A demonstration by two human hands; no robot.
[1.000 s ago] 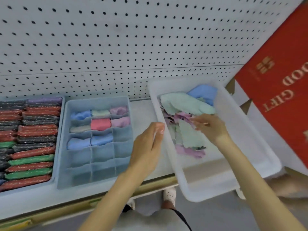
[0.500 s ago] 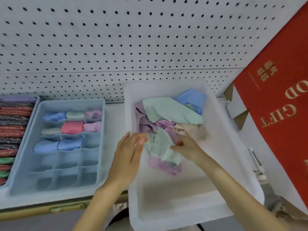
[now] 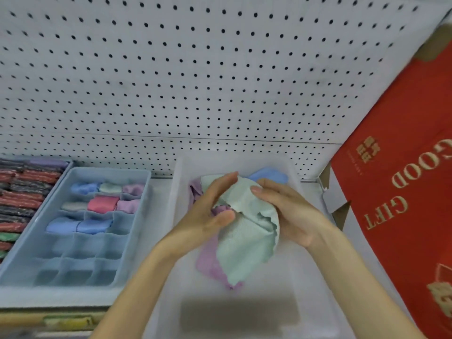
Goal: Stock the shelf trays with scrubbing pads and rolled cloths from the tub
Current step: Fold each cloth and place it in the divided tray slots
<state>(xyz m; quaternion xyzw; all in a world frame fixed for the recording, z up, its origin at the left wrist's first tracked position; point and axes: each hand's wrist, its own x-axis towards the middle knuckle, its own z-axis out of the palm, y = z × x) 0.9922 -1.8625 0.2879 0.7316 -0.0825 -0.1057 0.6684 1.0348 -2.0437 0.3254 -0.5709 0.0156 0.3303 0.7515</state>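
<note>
Your left hand (image 3: 208, 214) and right hand (image 3: 287, 211) both have fingers closed on the crumpled pale green cloth (image 3: 247, 233), held above the translucent white plastic tub (image 3: 176, 192), its long axis hanging toward you. The blue divided plastic tray (image 3: 140, 211) lies left, nearer your left hand.
</note>
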